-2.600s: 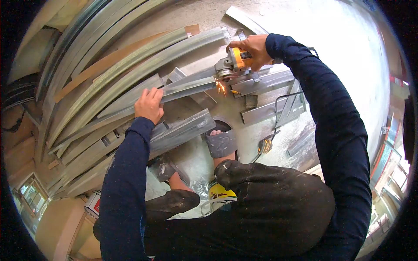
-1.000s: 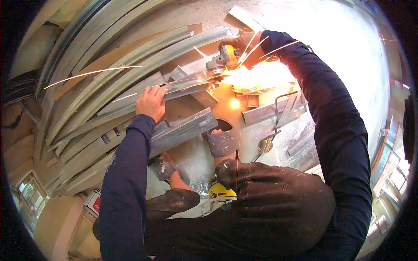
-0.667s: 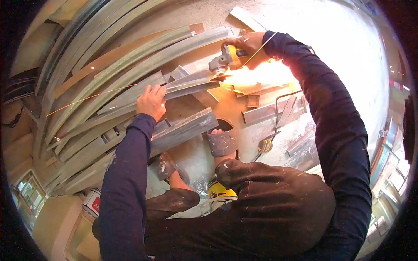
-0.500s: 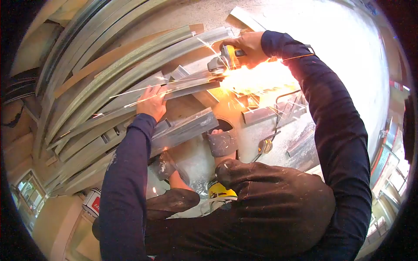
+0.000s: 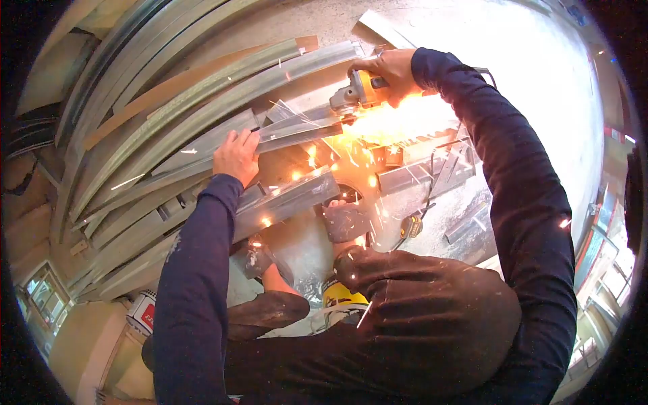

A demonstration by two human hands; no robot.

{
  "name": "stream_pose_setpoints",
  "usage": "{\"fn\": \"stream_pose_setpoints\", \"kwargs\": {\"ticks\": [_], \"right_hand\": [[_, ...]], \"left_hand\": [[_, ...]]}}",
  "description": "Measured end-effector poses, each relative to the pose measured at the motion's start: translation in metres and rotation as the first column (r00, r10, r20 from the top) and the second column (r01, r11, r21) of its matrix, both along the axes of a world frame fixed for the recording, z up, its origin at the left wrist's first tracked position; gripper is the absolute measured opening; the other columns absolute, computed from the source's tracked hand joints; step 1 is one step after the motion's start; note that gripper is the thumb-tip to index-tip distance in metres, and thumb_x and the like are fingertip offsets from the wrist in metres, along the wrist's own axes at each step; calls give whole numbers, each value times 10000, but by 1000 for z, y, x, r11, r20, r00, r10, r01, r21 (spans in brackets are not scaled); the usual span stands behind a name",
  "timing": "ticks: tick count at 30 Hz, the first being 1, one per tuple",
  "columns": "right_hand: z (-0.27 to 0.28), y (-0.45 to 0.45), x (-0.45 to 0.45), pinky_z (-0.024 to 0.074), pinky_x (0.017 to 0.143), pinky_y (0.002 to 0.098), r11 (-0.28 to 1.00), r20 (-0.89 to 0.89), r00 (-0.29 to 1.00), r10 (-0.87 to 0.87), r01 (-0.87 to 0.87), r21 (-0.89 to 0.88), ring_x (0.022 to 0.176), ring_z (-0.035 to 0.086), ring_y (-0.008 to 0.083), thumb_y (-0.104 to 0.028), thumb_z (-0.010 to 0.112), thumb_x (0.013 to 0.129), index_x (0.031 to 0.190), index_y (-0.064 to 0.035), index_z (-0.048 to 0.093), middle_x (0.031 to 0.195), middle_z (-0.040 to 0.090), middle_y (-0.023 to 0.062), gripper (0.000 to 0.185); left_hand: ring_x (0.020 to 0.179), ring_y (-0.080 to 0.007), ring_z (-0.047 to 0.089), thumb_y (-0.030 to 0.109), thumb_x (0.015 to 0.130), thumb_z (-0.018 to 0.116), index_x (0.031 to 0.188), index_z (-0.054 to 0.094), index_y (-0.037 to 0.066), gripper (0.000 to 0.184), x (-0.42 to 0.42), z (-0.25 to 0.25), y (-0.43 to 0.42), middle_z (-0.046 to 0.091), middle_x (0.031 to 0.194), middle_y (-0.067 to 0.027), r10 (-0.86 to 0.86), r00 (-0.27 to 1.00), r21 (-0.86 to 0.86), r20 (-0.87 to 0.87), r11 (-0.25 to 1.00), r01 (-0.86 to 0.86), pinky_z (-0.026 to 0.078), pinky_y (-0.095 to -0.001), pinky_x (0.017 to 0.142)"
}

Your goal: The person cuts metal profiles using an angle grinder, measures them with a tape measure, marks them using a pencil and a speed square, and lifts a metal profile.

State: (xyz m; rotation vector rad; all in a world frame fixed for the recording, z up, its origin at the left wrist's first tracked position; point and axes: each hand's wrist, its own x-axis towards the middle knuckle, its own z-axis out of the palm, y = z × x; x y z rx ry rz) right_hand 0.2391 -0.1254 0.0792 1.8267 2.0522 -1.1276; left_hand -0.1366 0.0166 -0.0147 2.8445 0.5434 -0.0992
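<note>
My right hand (image 5: 390, 73) is closed around a yellow and grey angle grinder (image 5: 364, 89). The grinder's head is at the right end of a long grey metal channel (image 5: 297, 138), and bright sparks pour out to the right and downward, hiding the disc's exact contact. My left hand (image 5: 236, 156) grips the same channel a short way left of that end, fingers over its edge. Below it, another metal channel (image 5: 290, 201) lies close to my feet.
Several long metal channels (image 5: 202, 111) lie side by side at the left. Short offcuts (image 5: 466, 223) lie on the floor at right, near a yellow and black tool (image 5: 410, 226). A yellow container (image 5: 341, 294) stands between my legs. Glare washes out the upper right floor.
The grinder and my right hand have shifted slightly right. Sparks now scatter wider, with glowing specks over the lower channel and my legs. My left hand stays in nearly the same place.
</note>
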Motion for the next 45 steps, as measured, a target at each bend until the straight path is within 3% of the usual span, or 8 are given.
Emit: {"fn": "stream_pose_setpoints", "kwargs": {"ticks": [4,16,18,29,32,38,40,45], "right_hand": [[-2,3,-4,508,601,453,994,-127,986,-106,102,-39,682,675,359,-161,751,622,1316,-132,467,701,664,164,751],[7,8,-11,504,601,463,999,-66,997,-48,47,-24,685,678,370,-164,746,664,1339,-154,438,667,638,158,741],[0,6,-9,504,599,461,998,-66,996,-66,65,-15,680,676,363,-168,742,673,1351,-157,434,663,636,154,745],[-1,6,-7,510,586,434,1000,-50,998,-28,28,-12,656,682,336,-167,750,645,1400,-142,415,689,674,125,827],[-8,5,-4,506,573,432,992,-87,995,43,-33,119,633,672,339,-160,747,634,1403,-133,411,677,673,124,840],[-4,9,-8,509,599,446,980,-137,976,-172,155,-126,672,676,352,-154,754,631,1410,-132,399,708,675,147,856],[-7,9,-6,510,610,453,999,12,999,47,-47,9,695,674,373,-157,768,626,1417,-143,392,732,675,159,875],[-16,4,-1,510,615,468,999,-37,999,22,-20,45,703,668,395,-156,772,641,1405,-138,396,752,677,161,852]], "left_hand": [[1024,-308,598,135,708,765,1111,623,120,427,1,5,0,607,1043,-47,-21,999,8,25,1000,21,559,-442,767],[950,-295,597,105,689,749,1063,615,123,398,3,6,0,598,1015,-34,-43,997,18,56,999,43,568,-429,741],[1051,-325,588,176,737,768,1172,592,142,470,3,7,1,605,1130,-44,-6,996,-39,-84,999,3,564,-452,783],[1107,-344,582,139,713,773,1154,619,124,467,-2,4,1,608,1172,-53,-38,999,2,-13,999,38,561,-455,802],[1104,-336,583,133,714,770,1156,620,126,467,-1,4,1,611,1179,-54,-23,1000,-12,-18,1000,22,559,-454,809],[1039,-312,593,125,711,769,1135,623,132,448,-3,1,0,612,1113,-52,-48,997,94,60,995,42,559,-446,779],[1053,-320,597,129,707,771,1116,619,130,436,1,5,2,611,1091,-51,-6,1000,-44,-15,999,6,560,-446,787],[1038,-334,597,130,712,765,1125,596,126,447,-1,0,3,598,1086,-46,-26,998,-14,56,1000,27,558,-457,775]]}}
